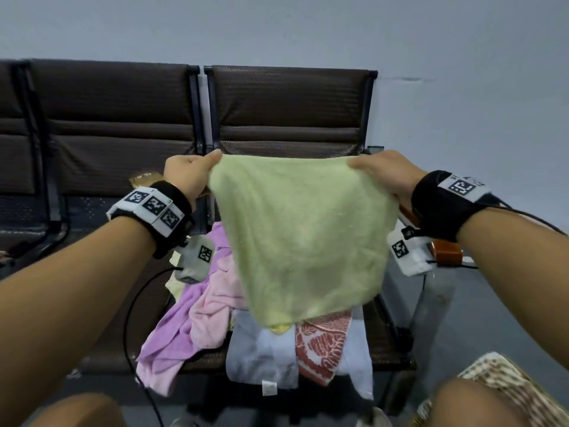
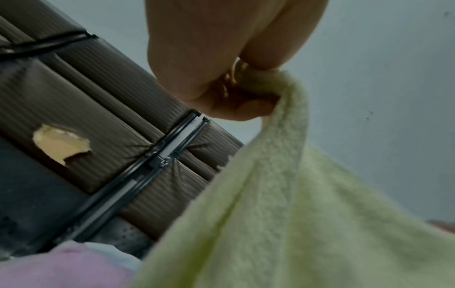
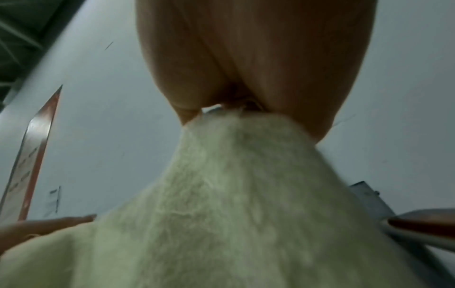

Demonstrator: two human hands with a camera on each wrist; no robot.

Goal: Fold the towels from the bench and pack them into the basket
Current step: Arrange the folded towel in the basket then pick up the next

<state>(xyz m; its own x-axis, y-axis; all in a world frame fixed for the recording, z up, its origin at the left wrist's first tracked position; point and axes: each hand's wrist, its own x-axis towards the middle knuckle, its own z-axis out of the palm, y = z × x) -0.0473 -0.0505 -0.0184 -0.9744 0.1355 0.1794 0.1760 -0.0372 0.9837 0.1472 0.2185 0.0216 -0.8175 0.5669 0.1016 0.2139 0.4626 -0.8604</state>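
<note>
Knees and forearms fill the bottom of the head view, and past them both hands hold one green towel (image 1: 303,238) up in the air over the bench (image 1: 381,346). Left hand (image 1: 187,174) and right hand (image 1: 381,177) each pinch a top corner, so it hangs flat. Under it on the seat I count roughly five loose towels: lilac towel (image 1: 166,343), pink towel (image 1: 215,306), pale blue towel (image 1: 261,352), red patterned towel (image 1: 323,343), plus a yellow scrap. Woven basket (image 1: 505,383) sits bottom right.

Left wrist view: fingers (image 2: 246,109) curled tight on the fluffy corner.

Right wrist view: same deal, corner clamped between thumb and fingers, pretty blurry though.

Looks light, floppy terry, no stiffness at all, so corners and edges are the spots to grab for folding.
</note>
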